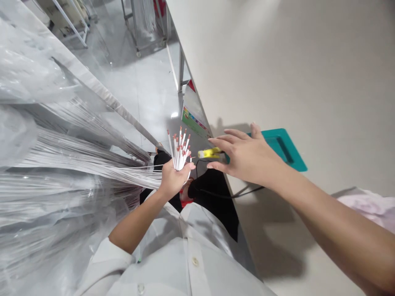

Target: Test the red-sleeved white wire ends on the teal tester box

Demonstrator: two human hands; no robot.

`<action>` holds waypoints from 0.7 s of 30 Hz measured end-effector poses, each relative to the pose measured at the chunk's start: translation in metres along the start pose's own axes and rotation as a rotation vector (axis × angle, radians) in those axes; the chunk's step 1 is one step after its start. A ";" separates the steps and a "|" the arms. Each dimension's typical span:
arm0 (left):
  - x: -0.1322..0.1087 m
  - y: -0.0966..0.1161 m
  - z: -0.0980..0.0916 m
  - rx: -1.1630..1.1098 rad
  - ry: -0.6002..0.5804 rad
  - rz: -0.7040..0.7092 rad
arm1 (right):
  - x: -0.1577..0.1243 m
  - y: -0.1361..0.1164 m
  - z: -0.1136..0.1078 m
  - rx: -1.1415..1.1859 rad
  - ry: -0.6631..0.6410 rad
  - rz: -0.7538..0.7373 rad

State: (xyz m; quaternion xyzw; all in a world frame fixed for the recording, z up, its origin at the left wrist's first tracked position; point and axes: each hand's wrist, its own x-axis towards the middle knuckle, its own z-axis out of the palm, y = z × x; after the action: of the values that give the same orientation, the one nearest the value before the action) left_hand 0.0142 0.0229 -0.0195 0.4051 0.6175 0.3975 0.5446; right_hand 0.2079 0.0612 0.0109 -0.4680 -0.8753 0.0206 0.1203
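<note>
My left hand (175, 176) is closed round a bundle of white wires (180, 153), whose stripped copper-coloured ends fan out above the fist. The wires' long tails run left into a larger hank of wires (92, 154). Over the table's edge, my right hand (243, 154) is held with its fingers spread and nothing in them. Just beyond its fingers is a yellow-tipped tool (211, 153), partly hidden by the hand. A teal tray (285, 148) with a dark slot lies on the table behind the right hand, which covers part of it.
The pale table (293, 74) fills the right side. Racks of white wires in clear plastic (33, 78) stand at the left, along a rail (123, 111). A black cable (243, 193) crosses the table's edge. A pinkish cloth (367, 205) lies at the right. Wheeled frames (135, 37) stand farther off.
</note>
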 end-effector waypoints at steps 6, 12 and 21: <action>-0.016 0.017 -0.008 -0.073 -0.068 -0.038 | -0.019 -0.033 -0.013 0.324 0.250 0.084; -0.032 0.015 -0.017 -0.078 -0.229 0.037 | -0.037 -0.076 0.016 1.119 0.128 0.405; -0.045 -0.003 -0.034 -0.016 -0.468 0.001 | -0.041 -0.090 0.044 1.900 -0.048 0.662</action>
State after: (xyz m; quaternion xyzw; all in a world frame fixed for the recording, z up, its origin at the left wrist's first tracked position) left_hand -0.0163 -0.0221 -0.0036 0.4822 0.4713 0.2977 0.6758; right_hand 0.1463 -0.0197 -0.0262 -0.3972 -0.3240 0.7520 0.4145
